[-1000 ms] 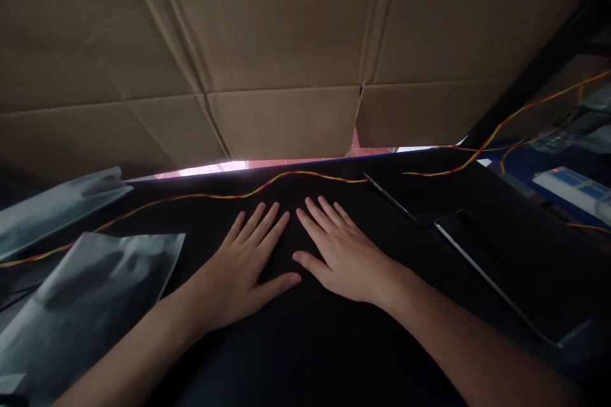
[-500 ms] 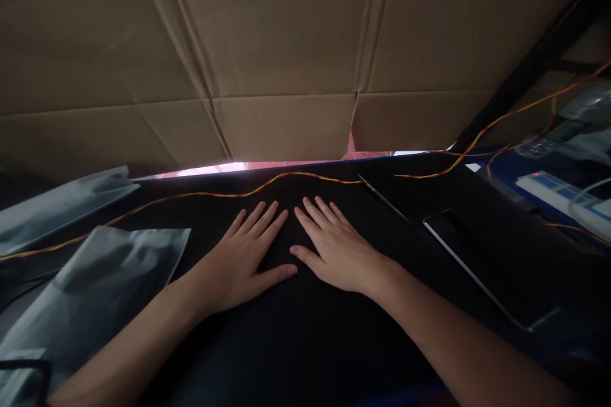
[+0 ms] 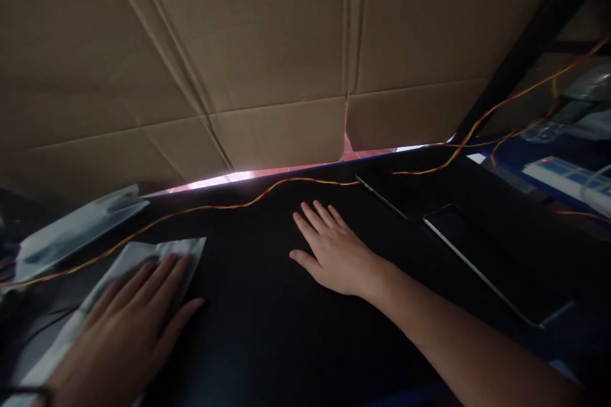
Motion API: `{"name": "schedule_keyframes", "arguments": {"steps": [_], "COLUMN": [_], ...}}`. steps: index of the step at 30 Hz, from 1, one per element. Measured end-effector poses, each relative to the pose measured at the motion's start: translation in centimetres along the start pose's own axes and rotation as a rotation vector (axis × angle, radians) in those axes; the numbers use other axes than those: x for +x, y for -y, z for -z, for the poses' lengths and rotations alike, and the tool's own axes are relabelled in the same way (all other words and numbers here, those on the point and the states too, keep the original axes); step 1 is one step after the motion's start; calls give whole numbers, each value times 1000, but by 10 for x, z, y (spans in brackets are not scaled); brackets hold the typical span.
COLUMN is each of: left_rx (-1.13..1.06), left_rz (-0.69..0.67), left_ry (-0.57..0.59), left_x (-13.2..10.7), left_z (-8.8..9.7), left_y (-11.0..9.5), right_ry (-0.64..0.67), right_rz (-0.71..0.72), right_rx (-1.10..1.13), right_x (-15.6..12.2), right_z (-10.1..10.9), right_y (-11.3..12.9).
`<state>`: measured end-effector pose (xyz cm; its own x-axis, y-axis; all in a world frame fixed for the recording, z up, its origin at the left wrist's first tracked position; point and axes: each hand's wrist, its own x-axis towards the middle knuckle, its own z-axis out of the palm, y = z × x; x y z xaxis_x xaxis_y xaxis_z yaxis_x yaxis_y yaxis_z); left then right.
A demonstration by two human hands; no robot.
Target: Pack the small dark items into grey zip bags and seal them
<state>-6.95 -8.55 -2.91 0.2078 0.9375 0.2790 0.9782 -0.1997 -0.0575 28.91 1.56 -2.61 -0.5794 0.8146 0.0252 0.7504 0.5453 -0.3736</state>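
Note:
My left hand (image 3: pixel 128 324) lies over a translucent plastic bag (image 3: pixel 191 254) at the lower left, its fingers stretched out and the thumb apart on the dark surface. It covers much of the bag; whether it presses on the bag I cannot tell. My right hand (image 3: pixel 334 251) rests flat, palm down, on the black tabletop (image 3: pixel 258 305) near the middle, fingers spread and holding nothing. To its right lie two flat black devices with dark screens, the farther one (image 3: pixel 391 194) and the nearer, larger one (image 3: pixel 487 261) with a pale edge.
Another plastic bag (image 3: pixel 81 229) lies at the far left. A twisted red and yellow wire (image 3: pixel 210 206) runs along the back edge. Tall cardboard (image 3: pixel 267 44) stands behind the table. At the right are a power strip (image 3: pixel 573 181) and a clear plastic bottle (image 3: pixel 547 130).
My left hand has moved left from the middle of the table onto the nearer plastic bag. My right hand stays in place. The view has tilted slightly.

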Motion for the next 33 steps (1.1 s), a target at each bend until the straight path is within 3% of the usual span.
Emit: {"name": "schedule_keyframes", "arguments": {"steps": [3, 6, 9, 14, 16, 19, 22, 29, 31, 33], "left_rx": [4, -146, -209, -335, -386, -445, -507, -633, -654, -682], "left_rz": [-53, -181, -242, -329, -335, -316, -291, -180, -189, -252], "left_ry": [130, 239, 264, 275, 272, 242, 224, 151, 80, -63], "left_x": [6, 35, 71, 114, 120, 121, 120, 117, 117, 117], "left_z": [10, 26, 29, 9, 2, -3, -6, -13, -9, 1], "left_y": [-53, -103, -128, -114, -102, -90, -83, -71, -69, -69], "right_ry": [-36, -70, -113, -185, -179, -68, -13, -232, -282, -313], "right_rz": [-1, 10, 22, 17, 114, 280, 307, 471, 548, 574], "right_rx": [-12, -21, 46, 135, 202, 301, 338, 208, 155, 153], "right_x": [0, 1, 3, 1, -3, -10, -13, -12, -11, -10], "right_z": [-4, -8, -8, 6, 15, 28, 31, 16, 15, 15], "right_y": [0, -2, -6, -8, -5, 1, 5, 22, 26, 28]}}
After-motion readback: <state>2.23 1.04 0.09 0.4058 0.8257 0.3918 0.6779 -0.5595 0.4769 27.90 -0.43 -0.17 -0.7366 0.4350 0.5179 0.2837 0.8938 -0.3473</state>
